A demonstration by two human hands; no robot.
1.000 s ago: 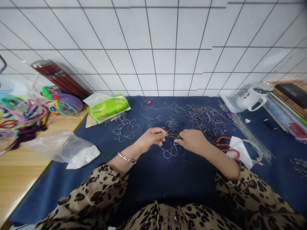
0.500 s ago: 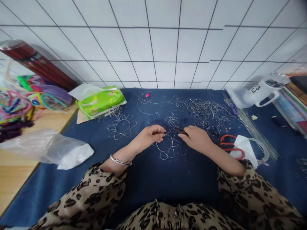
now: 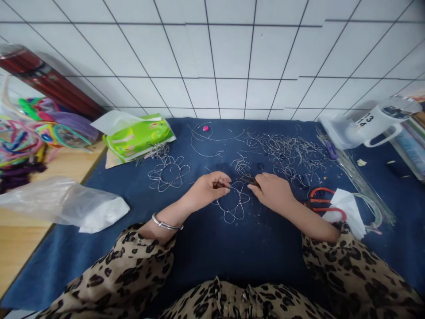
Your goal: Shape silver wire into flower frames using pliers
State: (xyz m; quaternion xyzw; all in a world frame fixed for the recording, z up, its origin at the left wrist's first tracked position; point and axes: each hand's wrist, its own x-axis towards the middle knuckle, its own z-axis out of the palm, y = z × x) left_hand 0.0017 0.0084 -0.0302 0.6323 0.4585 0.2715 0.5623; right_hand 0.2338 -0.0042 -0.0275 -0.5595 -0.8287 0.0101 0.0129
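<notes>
A flower shape bent from thin silver wire (image 3: pixel 232 204) lies on the blue cloth (image 3: pixel 212 248) between my hands. My left hand (image 3: pixel 209 188) is closed in a pinch on the upper left part of that wire flower. My right hand (image 3: pixel 272 190) is closed around a small dark tool (image 3: pixel 250 180) whose tip points left toward the flower's top. A second, finished wire flower (image 3: pixel 168 172) lies flat to the left of my left hand.
A heap of cut wire scraps (image 3: pixel 285 153) lies behind my hands, red-handled pliers (image 3: pixel 322 199) and white paper to the right. A green tissue pack (image 3: pixel 137 138), a clear plastic bag (image 3: pixel 63 204), coloured pipe cleaners (image 3: pixel 29 133) and a white mug (image 3: pixel 381 122) stand around.
My hands have drawn a little apart, and the tool has come off the left fingers. The camera has tilted so the scene sits slightly higher.
</notes>
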